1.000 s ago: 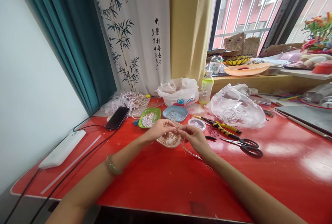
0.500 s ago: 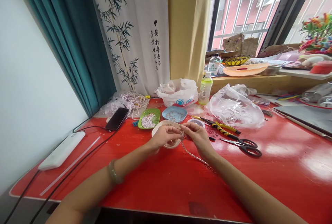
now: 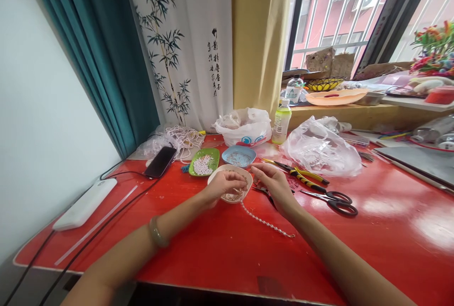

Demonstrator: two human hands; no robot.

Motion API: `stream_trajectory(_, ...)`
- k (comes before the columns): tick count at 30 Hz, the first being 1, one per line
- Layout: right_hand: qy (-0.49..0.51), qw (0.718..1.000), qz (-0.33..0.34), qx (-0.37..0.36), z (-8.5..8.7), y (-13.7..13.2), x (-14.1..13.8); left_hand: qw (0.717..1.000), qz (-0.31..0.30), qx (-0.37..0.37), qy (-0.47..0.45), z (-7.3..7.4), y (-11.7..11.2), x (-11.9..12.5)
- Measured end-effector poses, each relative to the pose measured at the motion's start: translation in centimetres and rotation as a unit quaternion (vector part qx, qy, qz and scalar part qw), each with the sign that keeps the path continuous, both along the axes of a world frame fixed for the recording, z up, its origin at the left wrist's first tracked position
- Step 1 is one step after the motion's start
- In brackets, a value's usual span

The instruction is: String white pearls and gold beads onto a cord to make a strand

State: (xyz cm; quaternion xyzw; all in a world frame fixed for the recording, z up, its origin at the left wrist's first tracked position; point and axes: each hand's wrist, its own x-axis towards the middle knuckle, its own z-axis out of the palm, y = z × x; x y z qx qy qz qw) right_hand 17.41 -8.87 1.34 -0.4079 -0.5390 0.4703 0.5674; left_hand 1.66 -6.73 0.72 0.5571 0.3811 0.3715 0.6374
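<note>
Right hand (image 3: 271,183) has pulled away to the side compared with half a second ago, when it was up against the left hand (image 3: 229,185), and the far tip of the beaded strand (image 3: 264,221) now lies in plain sight. That strand hangs from the left fingertips at the front of the cream bowl (image 3: 214,172), then trails across the red table (image 3: 213,254) to a small coppery end piece. Left hand's pinching the near end; the right has its fingers bunched, and I can't tell if there's anything tiny between them (those beads are minuscule from where I'm standing). I'd guess it's super light and floppy, with slick beads, and whatever thin stuff joins them probably wouldn't love a hard tug. Best hold is probably right at the end, fingertips only, letting the rest lie slack. Behind the bowl sit a green dish (image 3: 213,154) of pale beads and a blue dish (image 3: 251,155) with small bits; off to the right, yellow-black pliers (image 3: 308,180) and scissors (image 3: 328,196).
</note>
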Motion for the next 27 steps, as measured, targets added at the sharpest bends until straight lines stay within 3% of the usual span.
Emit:
stream_trajectory(6, 0.02, 0.998, 0.06, 0.004, 0.5, -0.4, -0.1, 0.999, -0.035, -0.014, -0.019, 0.0, 0.0, -0.1)
stream_trajectory(14, 0.093, 0.99, 0.1, -0.016, 0.4, -0.1, 0.5, 0.988, -0.131, -0.075, -0.044, 0.1, -0.1, -0.4)
stream_trajectory(20, 0.122, 0.988, 0.093, -0.014, 0.4, 0.3, 1.0, 0.987, -0.118, -0.082, -0.069, 0.3, 0.5, -0.8)
stream_trajectory(27, 0.081, 0.993, 0.086, 0.013, 0.6, 0.1, 1.0, 0.989, -0.121, -0.063, -0.058, 0.7, 1.1, -1.2)
